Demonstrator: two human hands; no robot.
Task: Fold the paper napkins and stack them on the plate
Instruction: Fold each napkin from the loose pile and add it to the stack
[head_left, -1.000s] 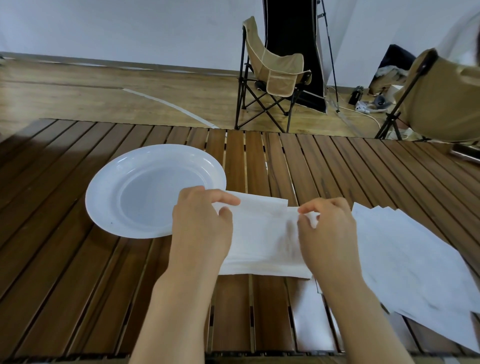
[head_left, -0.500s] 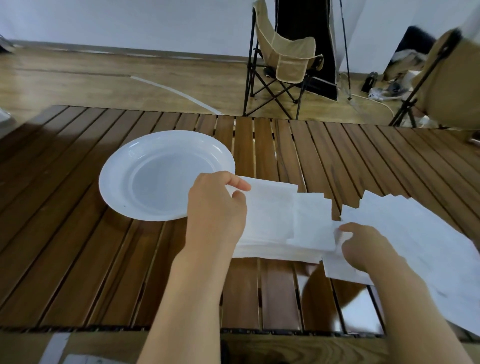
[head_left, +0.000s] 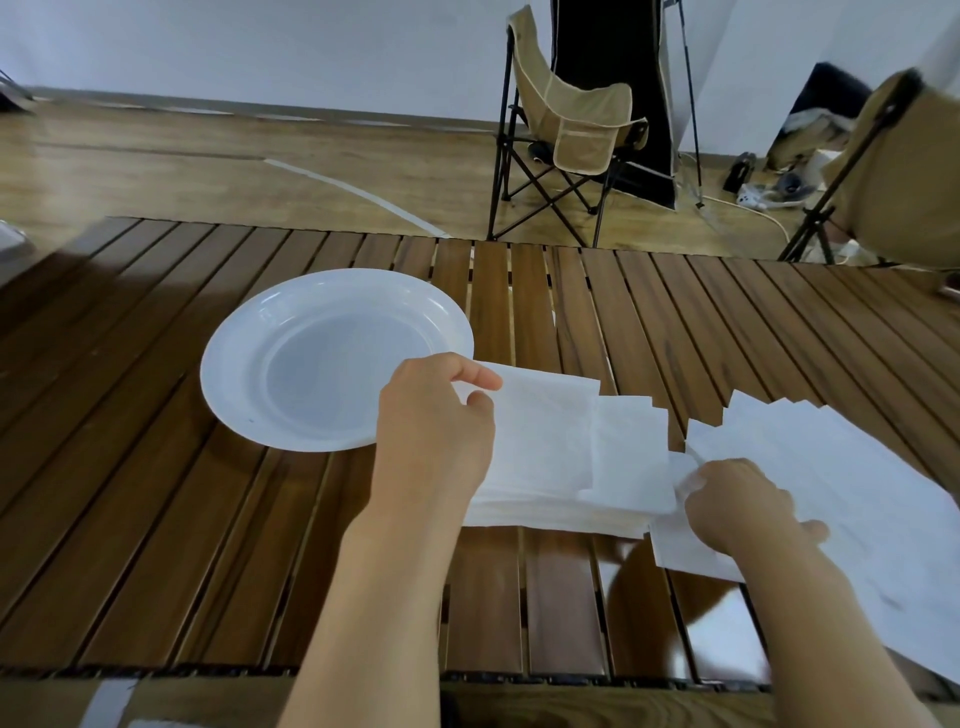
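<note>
The right hand (head_left: 737, 506) is off the folded napkin (head_left: 545, 447) now — a second ago both hands were pinching that sheet at its two ends, and now the right has dropped to the loose pile (head_left: 831, 467) fanned out on the right side of the table (head_left: 156, 545). Its fingers are curled onto the near-left corner of the pile; the grip looks like a pinch on the top sheet, though the fingertips are partly hidden.

The left hand (head_left: 431, 421) keeps its hold: thumb and forefinger pinch the folded napkin's left end. That napkin lies on the table just right of the plate (head_left: 249, 364), its right part stepped into a smaller layer. The hand overlaps the plate's near-right rim, but the napkin is not on the plate.

The plate holds nothing as yet. My read: one fold is done or nearly so, and the right hand is already fetching the next sheet before the first is stacked. The left only needs a short carry leftward to land it.
</note>
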